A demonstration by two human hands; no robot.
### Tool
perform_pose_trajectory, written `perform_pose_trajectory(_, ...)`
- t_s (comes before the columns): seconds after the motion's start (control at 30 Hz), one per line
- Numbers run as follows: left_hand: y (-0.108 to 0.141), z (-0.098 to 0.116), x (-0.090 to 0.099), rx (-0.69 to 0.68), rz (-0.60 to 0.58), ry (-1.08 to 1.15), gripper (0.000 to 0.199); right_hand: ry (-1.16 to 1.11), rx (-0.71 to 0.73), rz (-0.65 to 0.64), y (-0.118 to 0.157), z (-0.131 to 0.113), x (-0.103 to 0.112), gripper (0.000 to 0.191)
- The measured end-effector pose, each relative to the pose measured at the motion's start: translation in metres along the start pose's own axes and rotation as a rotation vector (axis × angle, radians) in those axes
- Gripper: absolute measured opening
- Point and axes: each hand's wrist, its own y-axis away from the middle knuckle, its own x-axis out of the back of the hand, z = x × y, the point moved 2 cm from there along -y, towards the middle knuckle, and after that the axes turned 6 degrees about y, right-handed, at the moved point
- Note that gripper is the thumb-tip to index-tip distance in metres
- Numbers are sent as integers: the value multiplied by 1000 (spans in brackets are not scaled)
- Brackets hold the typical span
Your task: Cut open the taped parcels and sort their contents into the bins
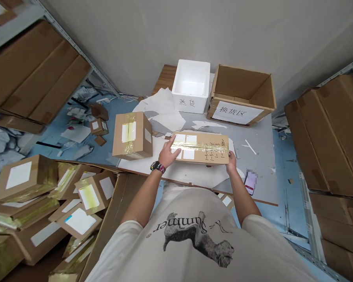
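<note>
Wall [147, 35]: plain grey, rising beyond the grip.
Table [264, 164]: grey top under and around the grip, with torn white paper [161, 100] spread over part of it.
Long carton [200, 156]: between the two hands, broad face up and long side across the body; whether it rests on the paper or is slightly raised, I cannot tell.
Left hand [169, 152]: clasps the carton's left end, thumb on the upper face by the white labels.
Right hand [231, 162]: holds the right end near its closer corner, beside the handwritten marks; its fingers are partly hidden.
Handling: probably stiff-walled and easy to steady; the weight depends on unseen contents. Glossy tape [202, 146] along the middle may be slicker than bare board, so both ends, held low on the side walls, look the surest hold.
Square carton [137, 137]: just left of the grip, taped and apart from it.
White foam box [199, 105]: beyond the grip, handwriting on its front wall.
Open cardboard box [244, 82]: beyond and right of the grip, beside the foam one, with a paper sign.
Phone [249, 184]: right of the grip, near the table's closer edge.
Parcel pile [88, 196]: left of the grip and closer to the body.
</note>
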Motion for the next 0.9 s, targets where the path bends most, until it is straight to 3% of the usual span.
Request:
perform_pose_trajectory(0.13,-1,0,-1,-50,-31,-38,90,-167,33,136,-8,-24,14,61)
perform_pose_trajectory(0.3,-1,-1,1,-69,-38,-32,89,-294,261,237,-12,-80,25,53)
perform_pose_trajectory(0.47,0,-3,0,-83,-62,-169,86,-82,419,37,12,-124,-4,53)
perform_pose_trajectory(0.53,0,-4,-2,-85,-67,-211,85,150,437,-23,22,-131,-19,53)
perform_pose_trajectory(0.63,-2,-6,-4,-91,-53,-222,84,439,461,20,31,-136,-29,54)
perform_pose_trajectory(0.9,1,-10,-9,-103,4,-179,80,388,539,-5,37,-143,-23,52)
